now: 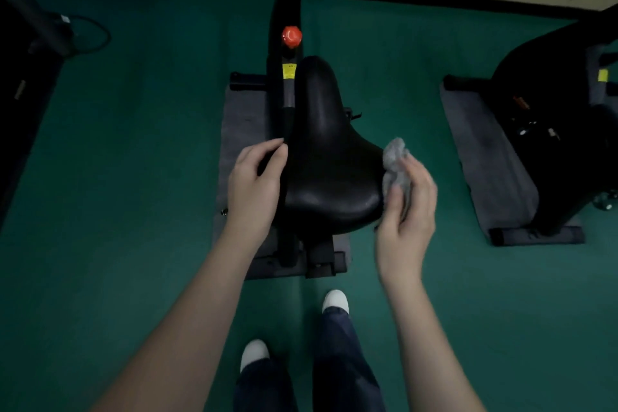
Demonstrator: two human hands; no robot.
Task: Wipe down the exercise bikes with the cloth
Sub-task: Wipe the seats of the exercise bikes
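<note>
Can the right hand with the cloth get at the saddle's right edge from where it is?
Probably yes. The right hand holds the cloth right beside the saddle, with nothing between them. The left hand is at the saddle's far side, out of the way.

Second bike (565,117) cut off at right edge — cloth (396,164) motion-blurred.

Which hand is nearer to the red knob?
Left. The left hand rests at the saddle's left edge, below the red knob; the right hand sits lower, farther right.
</note>
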